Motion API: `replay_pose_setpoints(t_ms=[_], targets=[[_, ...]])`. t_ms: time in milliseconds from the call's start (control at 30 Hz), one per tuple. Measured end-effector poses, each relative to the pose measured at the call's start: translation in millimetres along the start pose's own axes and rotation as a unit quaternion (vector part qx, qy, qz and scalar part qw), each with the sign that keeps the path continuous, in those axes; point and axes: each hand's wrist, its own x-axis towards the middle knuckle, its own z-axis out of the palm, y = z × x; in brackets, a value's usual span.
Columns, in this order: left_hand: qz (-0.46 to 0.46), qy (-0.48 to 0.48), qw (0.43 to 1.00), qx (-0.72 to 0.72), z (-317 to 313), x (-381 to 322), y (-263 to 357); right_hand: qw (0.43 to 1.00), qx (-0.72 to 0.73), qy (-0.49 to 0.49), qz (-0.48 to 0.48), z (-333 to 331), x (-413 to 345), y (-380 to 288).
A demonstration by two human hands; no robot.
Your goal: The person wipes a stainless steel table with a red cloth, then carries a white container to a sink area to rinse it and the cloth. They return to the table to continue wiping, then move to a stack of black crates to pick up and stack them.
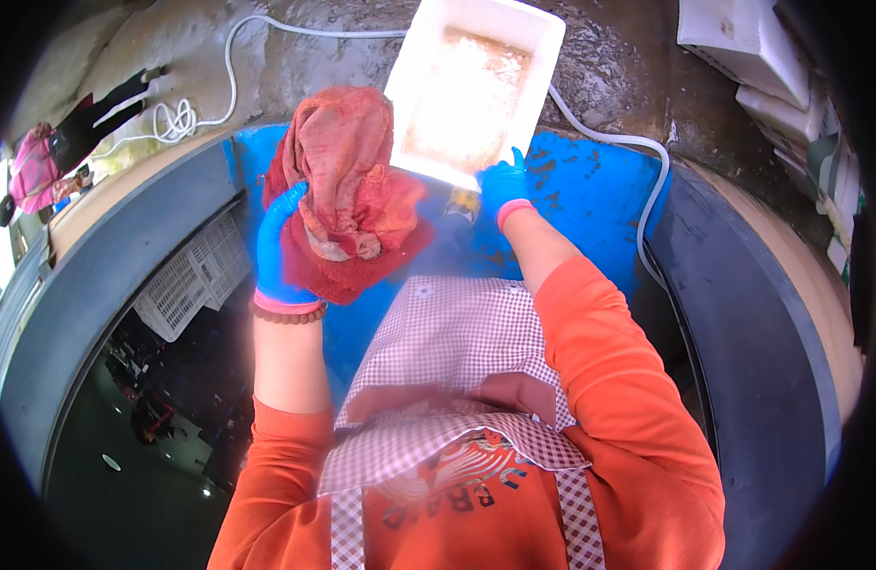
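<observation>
My left hand (pixel 274 249), in a blue rubber glove with a bead bracelet below its cuff, is closed on a bunched red cloth (pixel 345 164). The cloth looks damp and hangs over the palm, hiding most of the fingers. My right hand (pixel 502 187), also gloved in blue, grips the near right corner of a white foam box (pixel 548 71). That box is open at the top, with a brownish stain and whitish bits inside. Its near part is washed out by glare, and the cloth is close to its left wall.
A white hose (pixel 231 71) runs across the wet concrete floor (pixel 609 64) and over the blue surface (pixel 580 214). White foam boxes (pixel 748 43) are stacked at right. A person in pink (pixel 35 167) is at far left. White plastic crates (pixel 196 274) are visible through the doorway.
</observation>
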Motion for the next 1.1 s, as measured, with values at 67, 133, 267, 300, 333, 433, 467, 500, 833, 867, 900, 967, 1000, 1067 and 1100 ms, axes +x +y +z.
replay_pose_setpoints(t_ms=[67, 133, 267, 300, 333, 433, 467, 500, 833, 867, 900, 967, 1000, 1067, 1100], targets=[[-0.007, -0.026, 0.999, 0.023, 6, -3, 1, 1.0, 0.001, -0.004, 0.023, -9, -14, 8], [-0.017, -0.074, 0.997, 0.023, 16, -6, 4, 0.998, 0.044, 0.034, 0.004, -25, -38, 16], [-0.119, -0.155, 0.979, -0.064, 50, -13, 25, 0.993, 0.101, 0.057, 0.023, -70, -111, -1], [-0.157, -0.159, 0.971, -0.084, 59, -16, 33, 0.986, 0.133, 0.096, 0.022, -81, -137, -9], [-0.156, -0.211, 0.962, -0.076, 69, -23, 40, 0.985, 0.148, 0.079, 0.03, -91, -163, -21], [-0.253, -0.278, 0.923, -0.085, 89, -40, 72, 0.911, 0.324, 0.232, 0.105, -120, -250, -72], [-0.231, -0.26, 0.937, -0.012, 96, -45, 82, 0.907, 0.296, 0.282, 0.1, -130, -277, -90], [-0.266, -0.315, 0.911, -0.003, 103, -51, 93, 0.904, 0.292, 0.29, 0.119, -141, -302, -109], [-0.234, -0.338, 0.867, 0.282, 125, -53, 134, 0.872, 0.234, 0.36, 0.236, -232, -332, -203], [-0.233, -0.348, 0.859, 0.296, 125, -46, 131, 0.87, 0.248, 0.351, 0.244, -231, -325, -207], [-0.236, -0.372, 0.848, 0.295, 129, -46, 130, 0.864, 0.246, 0.358, 0.255, -232, -322, -211], [-0.263, -0.374, 0.835, 0.305, 129, -48, 130, 0.842, 0.279, 0.38, 0.262, -224, -323, -229], [-0.258, -0.379, 0.828, 0.322, 133, -48, 124, 0.832, 0.286, 0.395, 0.266, -218, -318, -231], [-0.223, -0.398, 0.822, 0.34, 142, -64, 110, 0.794, 0.287, 0.465, 0.266, -204, -321, -239], [-0.286, -0.411, 0.795, 0.342, 145, -77, 104, 0.798, 0.327, 0.421, 0.283, -196, -326, -242]])
